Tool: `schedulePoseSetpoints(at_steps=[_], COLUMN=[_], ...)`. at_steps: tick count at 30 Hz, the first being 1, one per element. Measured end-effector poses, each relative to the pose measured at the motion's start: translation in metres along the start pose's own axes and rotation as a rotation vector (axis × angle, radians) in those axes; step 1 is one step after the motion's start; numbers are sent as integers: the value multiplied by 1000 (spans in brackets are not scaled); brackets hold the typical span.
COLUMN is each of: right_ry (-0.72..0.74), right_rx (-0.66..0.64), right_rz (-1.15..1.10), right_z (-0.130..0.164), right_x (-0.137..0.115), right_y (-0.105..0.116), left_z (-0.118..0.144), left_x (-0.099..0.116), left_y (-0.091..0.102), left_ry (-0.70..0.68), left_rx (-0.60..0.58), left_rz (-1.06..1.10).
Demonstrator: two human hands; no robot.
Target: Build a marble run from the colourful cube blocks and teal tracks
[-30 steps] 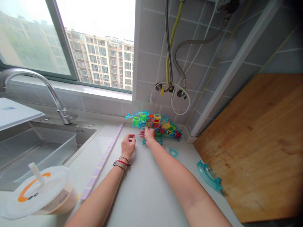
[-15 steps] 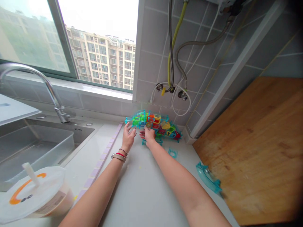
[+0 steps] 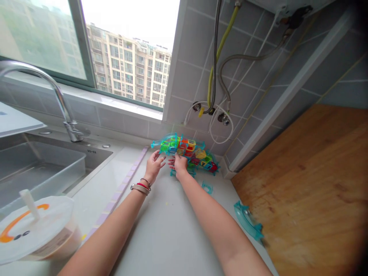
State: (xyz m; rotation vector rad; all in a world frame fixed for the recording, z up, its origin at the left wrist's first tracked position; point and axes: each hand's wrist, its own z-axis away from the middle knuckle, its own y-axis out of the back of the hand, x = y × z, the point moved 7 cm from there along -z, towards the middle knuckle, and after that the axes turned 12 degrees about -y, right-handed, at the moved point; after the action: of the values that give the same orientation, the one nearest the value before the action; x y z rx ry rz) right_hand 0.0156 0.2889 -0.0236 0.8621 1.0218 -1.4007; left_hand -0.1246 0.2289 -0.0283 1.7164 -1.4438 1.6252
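Where the view begins at the far left, I see a cup (image 3: 34,230) with a lid and straw, and behind it the sink (image 3: 43,168) with its tap (image 3: 61,103). A purple strip (image 3: 126,184) lies along the counter (image 3: 169,234) beside the sink. My left hand (image 3: 153,165) is open, fingers spread, and its fingertips touch the left end of the toy (image 3: 188,151), a pile of colourful clear blocks standing against the tiled wall in the corner. My right hand (image 3: 179,165) rests on the front of the toy; I cannot tell if it grips a piece. Near it lies a small teal piece (image 3: 207,187), and further right a curved teal piece (image 3: 247,221) at the edge of the wooden board (image 3: 310,191).
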Motion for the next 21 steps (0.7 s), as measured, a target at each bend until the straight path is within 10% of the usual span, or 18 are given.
schedulePoseSetpoints(at_steps=[8, 15, 21], right_ry=[61, 262, 368], right_rx=[42, -156, -169], right_rz=[129, 194, 504], right_z=[15, 119, 192], right_x=[-3, 24, 71], right_y=[10, 68, 142], left_z=[0, 14, 52], left_x=[-8, -9, 10], left_y=[4, 32, -12], left_ry=[-69, -216, -466], left_rx=[-30, 114, -262], left_rz=[-147, -495, -770])
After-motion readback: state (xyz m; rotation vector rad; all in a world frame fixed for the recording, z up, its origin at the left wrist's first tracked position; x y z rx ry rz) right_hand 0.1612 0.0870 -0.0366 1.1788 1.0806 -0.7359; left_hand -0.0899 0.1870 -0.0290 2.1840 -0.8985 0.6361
